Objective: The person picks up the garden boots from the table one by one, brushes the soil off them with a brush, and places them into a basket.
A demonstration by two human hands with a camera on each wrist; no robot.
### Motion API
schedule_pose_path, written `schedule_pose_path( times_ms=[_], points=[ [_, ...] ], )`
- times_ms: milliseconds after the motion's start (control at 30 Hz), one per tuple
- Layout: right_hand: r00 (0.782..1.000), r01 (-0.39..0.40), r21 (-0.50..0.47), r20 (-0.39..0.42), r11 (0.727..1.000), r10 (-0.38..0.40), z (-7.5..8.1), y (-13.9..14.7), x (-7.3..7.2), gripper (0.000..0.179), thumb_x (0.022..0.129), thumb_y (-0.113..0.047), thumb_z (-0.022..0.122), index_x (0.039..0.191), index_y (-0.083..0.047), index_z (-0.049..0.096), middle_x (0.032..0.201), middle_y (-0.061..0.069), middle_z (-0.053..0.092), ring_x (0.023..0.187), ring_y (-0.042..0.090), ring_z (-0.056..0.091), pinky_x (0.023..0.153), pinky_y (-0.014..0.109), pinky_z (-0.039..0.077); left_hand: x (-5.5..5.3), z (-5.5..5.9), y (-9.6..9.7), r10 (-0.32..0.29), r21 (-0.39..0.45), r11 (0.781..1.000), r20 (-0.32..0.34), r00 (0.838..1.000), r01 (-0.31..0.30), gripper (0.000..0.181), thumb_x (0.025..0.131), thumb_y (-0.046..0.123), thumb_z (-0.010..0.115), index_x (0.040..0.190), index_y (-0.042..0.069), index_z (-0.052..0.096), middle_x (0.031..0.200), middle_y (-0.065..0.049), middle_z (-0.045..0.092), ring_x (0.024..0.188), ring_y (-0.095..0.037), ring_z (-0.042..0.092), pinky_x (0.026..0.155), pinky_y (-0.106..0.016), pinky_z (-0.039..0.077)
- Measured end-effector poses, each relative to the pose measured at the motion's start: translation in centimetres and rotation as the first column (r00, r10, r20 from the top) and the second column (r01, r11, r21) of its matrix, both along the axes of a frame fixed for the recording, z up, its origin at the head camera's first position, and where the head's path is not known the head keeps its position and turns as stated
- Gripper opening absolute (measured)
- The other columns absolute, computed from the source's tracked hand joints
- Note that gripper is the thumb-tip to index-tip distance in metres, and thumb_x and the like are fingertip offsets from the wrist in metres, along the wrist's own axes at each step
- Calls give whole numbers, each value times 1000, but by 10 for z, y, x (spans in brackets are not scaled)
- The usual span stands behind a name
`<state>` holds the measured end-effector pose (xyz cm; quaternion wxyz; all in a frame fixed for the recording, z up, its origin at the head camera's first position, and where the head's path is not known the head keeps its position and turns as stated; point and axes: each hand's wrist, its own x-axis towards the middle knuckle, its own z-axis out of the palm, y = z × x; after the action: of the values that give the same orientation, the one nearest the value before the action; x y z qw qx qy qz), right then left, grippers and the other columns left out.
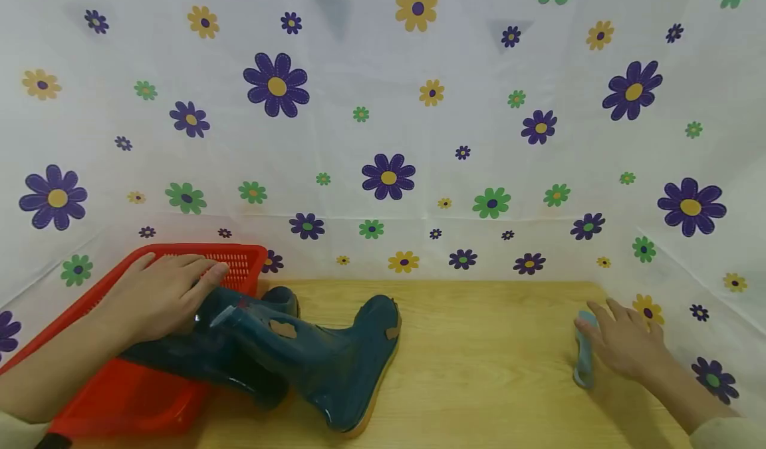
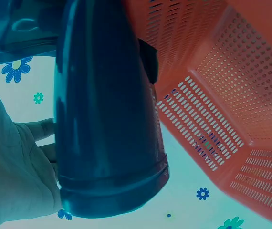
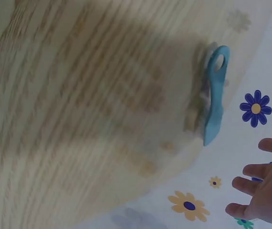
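Note:
Two dark blue-green rubber boots lie tilted at the left. The front boot [image 1: 353, 369] has its sole toward the right; the other boot [image 1: 221, 356] leans across the basket's edge. My left hand [image 1: 161, 296] lies over the rear boot's shaft, and in the left wrist view its fingertips go out of sight behind that shaft [image 2: 107, 119]. At the far right, my right hand [image 1: 628, 339] is spread beside a light blue brush-like tool [image 1: 584, 352]. In the right wrist view this tool [image 3: 215, 95] has a holed handle and lies apart from the fingers [image 3: 245, 186].
A red perforated basket [image 1: 173, 253] stands at the left under the boots. The wood-grain tabletop [image 1: 479, 349] reaches back to a white flowered cloth [image 1: 419, 136], which also rises along both sides.

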<state>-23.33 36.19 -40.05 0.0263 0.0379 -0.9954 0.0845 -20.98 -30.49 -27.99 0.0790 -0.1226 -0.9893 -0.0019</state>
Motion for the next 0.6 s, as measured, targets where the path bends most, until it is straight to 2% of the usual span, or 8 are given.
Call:
schedule_pose_path(
  times_ms=[167, 367, 400, 500, 567, 600],
  points=[
    [999, 35, 0, -28, 999, -35, -16, -1, 1, 80, 103, -63, 22, 143, 3, 43, 142, 38, 38, 124, 64, 33, 94, 82, 19, 3, 0, 5, -3, -1, 1000, 17, 1000, 3, 72, 104, 57, 29, 142, 0, 53, 136, -27, 58, 122, -52, 53, 101, -74, 32],
    [995, 30, 61, -99, 998, -24, -38, -6, 7, 74, 105, -58, 28, 135, 6, 50, 126, 37, 52, 112, 59, 48, 82, 73, 37, 3, -3, 11, 7, -5, 1000, 59, 998, -7, 76, 102, 61, 29, 137, 0, 57, 128, -26, 64, 113, -48, 61, 94, -72, 41],
    [993, 26, 67, -113, 997, -18, -42, -7, 8, 71, 106, -55, 31, 130, 8, 52, 120, 36, 55, 107, 56, 51, 79, 69, 40, 2, -3, 12, 6, -7, 1000, 64, 998, -5, 77, 102, 62, 29, 135, 0, 59, 124, -25, 66, 108, -46, 64, 92, -71, 44],
    [988, 48, 83, -153, 995, -35, -49, -6, 13, 61, 106, -47, 38, 107, 11, 58, 99, 29, 59, 91, 48, 55, 69, 60, 44, 1, -3, 16, 13, -4, 1000, 112, 994, -13, 75, 101, 65, 30, 116, 4, 71, 95, -15, 74, 83, -32, 68, 81, -60, 54],
    [980, 83, 94, -188, 992, -64, -51, -3, 13, 57, 106, -45, 41, 92, 8, 56, 87, 25, 58, 83, 44, 55, 65, 56, 43, 0, -2, 17, 30, 2, 1000, 163, 986, -30, 74, 100, 67, 30, 102, 8, 74, 78, -6, 69, 71, -21, 64, 73, -51, 57],
    [977, 98, 103, -200, 990, -76, -51, -2, 12, 56, 105, -44, 41, 87, 7, 54, 83, 23, 56, 79, 42, 54, 63, 55, 42, 0, -1, 17, 34, 8, 999, 185, 982, -36, 74, 100, 67, 29, 98, 9, 74, 75, -2, 66, 69, -18, 62, 71, -50, 57]
  ],
)
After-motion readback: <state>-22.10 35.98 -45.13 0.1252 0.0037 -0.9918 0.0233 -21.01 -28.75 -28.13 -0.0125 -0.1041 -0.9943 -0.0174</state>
